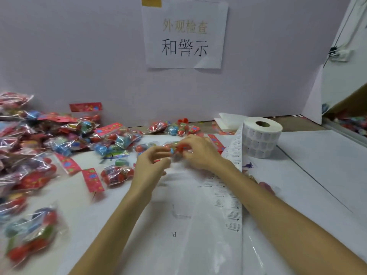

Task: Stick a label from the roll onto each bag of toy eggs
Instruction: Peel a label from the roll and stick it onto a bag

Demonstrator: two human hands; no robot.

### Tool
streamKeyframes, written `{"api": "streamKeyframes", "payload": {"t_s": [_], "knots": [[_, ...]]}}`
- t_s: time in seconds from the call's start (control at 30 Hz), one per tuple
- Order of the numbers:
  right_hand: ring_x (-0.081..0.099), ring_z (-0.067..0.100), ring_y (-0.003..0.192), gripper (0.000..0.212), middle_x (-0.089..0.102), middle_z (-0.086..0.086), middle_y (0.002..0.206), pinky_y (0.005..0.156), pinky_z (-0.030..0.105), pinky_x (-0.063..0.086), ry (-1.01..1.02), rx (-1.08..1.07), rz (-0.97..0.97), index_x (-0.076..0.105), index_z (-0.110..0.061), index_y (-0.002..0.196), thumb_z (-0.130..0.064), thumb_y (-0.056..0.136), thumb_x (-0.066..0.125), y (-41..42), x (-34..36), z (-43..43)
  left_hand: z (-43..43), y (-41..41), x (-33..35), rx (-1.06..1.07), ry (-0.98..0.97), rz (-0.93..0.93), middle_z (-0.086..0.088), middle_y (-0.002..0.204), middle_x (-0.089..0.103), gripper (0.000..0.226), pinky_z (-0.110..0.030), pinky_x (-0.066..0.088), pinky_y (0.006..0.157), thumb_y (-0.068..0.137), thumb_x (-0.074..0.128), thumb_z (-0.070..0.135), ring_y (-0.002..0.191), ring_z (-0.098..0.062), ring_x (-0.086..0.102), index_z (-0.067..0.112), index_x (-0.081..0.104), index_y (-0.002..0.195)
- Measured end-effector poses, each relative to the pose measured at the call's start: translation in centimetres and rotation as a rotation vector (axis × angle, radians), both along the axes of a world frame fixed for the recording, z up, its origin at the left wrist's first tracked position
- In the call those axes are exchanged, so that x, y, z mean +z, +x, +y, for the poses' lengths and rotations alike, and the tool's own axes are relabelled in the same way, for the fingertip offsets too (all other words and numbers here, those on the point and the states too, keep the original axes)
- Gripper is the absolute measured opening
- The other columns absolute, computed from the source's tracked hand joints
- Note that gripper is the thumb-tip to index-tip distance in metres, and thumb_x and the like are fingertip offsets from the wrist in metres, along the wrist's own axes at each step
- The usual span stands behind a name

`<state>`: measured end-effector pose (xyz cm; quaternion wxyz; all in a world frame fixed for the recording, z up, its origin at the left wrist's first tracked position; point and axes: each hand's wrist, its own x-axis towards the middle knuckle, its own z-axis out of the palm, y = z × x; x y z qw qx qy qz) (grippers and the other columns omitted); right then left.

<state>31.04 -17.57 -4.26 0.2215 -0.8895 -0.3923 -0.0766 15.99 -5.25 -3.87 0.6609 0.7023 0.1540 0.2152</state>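
Note:
A clear bag of toy eggs point(174, 148) with a red header card is held up in the middle of the table between both hands. My left hand point(152, 161) pinches its near left side, and my right hand point(198, 151) grips its right end with curled fingers. The white label roll point(262, 138) stands upright to the right of my right hand. Its backing strip point(232, 175) runs down toward me, passing under my right forearm. Whether a label is on the held bag is blurred.
A big heap of egg bags point(39, 147) covers the left side of the table, with more bags point(172, 127) along the back wall. One bag point(117, 173) lies left of my left hand. A paper sign point(184, 34) hangs on the wall. Clear plastic sheet point(198, 235) lies near me.

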Motion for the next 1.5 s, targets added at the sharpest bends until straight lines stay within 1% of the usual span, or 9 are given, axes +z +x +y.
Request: {"api": "streamKeyframes", "payload": {"t_s": [0.17,0.3,0.4,0.5,0.7,0.83,0.97,1.2,1.5], "knots": [[0.062,0.010,0.072,0.014,0.070,0.001,0.079,0.071,0.038,0.054,0.400,0.019,0.179,0.077,-0.013,0.087,-0.028,0.088,0.078,-1.3,3.0,-2.6,-0.2,-0.1,0.2,-0.001,0.129,-0.043,0.014,0.133,0.062,0.049,-0.034,0.051,0.098,0.086,0.081,0.033,0.121,-0.010,0.056,0.029,0.062,0.130],[0.065,0.015,0.073,0.017,0.069,0.005,0.077,0.073,0.037,0.056,0.584,0.197,0.482,0.074,-0.003,0.092,-0.020,0.092,0.074,-3.2,4.3,-5.4,-0.3,-0.4,0.8,-0.069,0.048,-0.032,0.010,0.131,0.066,0.064,-0.028,0.051,0.092,0.075,0.072,0.058,0.122,-0.013,0.061,0.027,0.065,0.131],[0.065,0.018,0.075,0.013,0.069,0.008,0.080,0.075,0.034,0.057,0.559,0.290,0.666,0.075,-0.003,0.092,-0.016,0.093,0.071,-4.2,3.9,-6.5,-0.3,-0.5,1.0,-0.219,-0.018,-0.004,0.001,0.111,0.075,0.051,-0.038,0.059,0.088,0.077,0.073,0.059,0.108,-0.025,0.071,0.024,0.076,0.114],[0.065,0.011,0.070,0.006,0.070,-0.003,0.075,0.065,0.022,0.055,0.491,0.289,0.695,0.077,-0.015,0.089,-0.020,0.090,0.075,-4.9,3.5,-6.3,-0.7,-0.6,1.1,-0.317,0.047,0.058,-0.001,0.095,0.078,0.035,-0.031,0.061,0.073,0.078,0.073,0.057,0.087,-0.020,0.075,0.027,0.081,0.095],[0.074,0.013,0.077,0.015,0.073,-0.002,0.090,0.062,0.022,0.057,0.685,0.120,0.749,0.071,-0.019,0.101,-0.032,0.093,0.071,-4.8,2.6,-5.1,-1.0,-0.7,0.8,-0.202,-0.008,0.092,-0.006,0.091,0.080,0.021,-0.026,0.057,0.055,0.089,0.074,0.035,0.072,-0.021,0.077,0.016,0.079,0.097],[0.075,0.017,0.087,0.041,0.073,0.005,0.104,0.075,0.029,0.061,0.615,0.097,0.916,0.067,-0.025,0.111,-0.052,0.081,0.071,-5.0,2.2,-4.9,-0.5,-0.7,0.8,-0.102,-0.060,0.088,-0.009,0.093,0.080,0.016,-0.029,0.057,0.054,0.093,0.073,0.026,0.075,-0.021,0.077,0.013,0.078,0.100],[0.074,0.020,0.097,0.028,0.077,0.004,0.102,0.084,0.036,0.061,0.567,0.133,0.921,0.072,-0.015,0.110,-0.038,0.092,0.071,-5.4,1.4,-4.4,-0.2,-0.6,0.6,-0.020,-0.071,0.075,-0.008,0.093,0.079,0.015,-0.034,0.061,0.058,0.093,0.074,0.025,0.082,-0.025,0.078,0.013,0.079,0.100],[0.074,0.017,0.087,0.008,0.077,0.005,0.091,0.071,0.028,0.059,0.633,0.060,0.921,0.073,-0.010,0.094,-0.018,0.091,0.074,-5.3,1.0,-3.9,-0.3,-0.3,0.1,-0.011,-0.026,0.079,0.001,0.092,0.079,0.009,-0.025,0.059,0.057,0.091,0.074,0.031,0.078,-0.012,0.076,0.023,0.078,0.094],[0.075,0.011,0.080,0.002,0.074,0.003,0.089,0.063,0.022,0.057,0.620,0.046,0.909,0.072,-0.010,0.095,-0.011,0.093,0.071,-5.1,1.1,-4.1,-0.7,-0.4,0.2,-0.231,-0.110,0.174,0.002,0.112,0.072,0.046,-0.024,0.059,0.072,0.073,0.072,0.057,0.103,-0.013,0.070,0.030,0.072,0.110]]}}
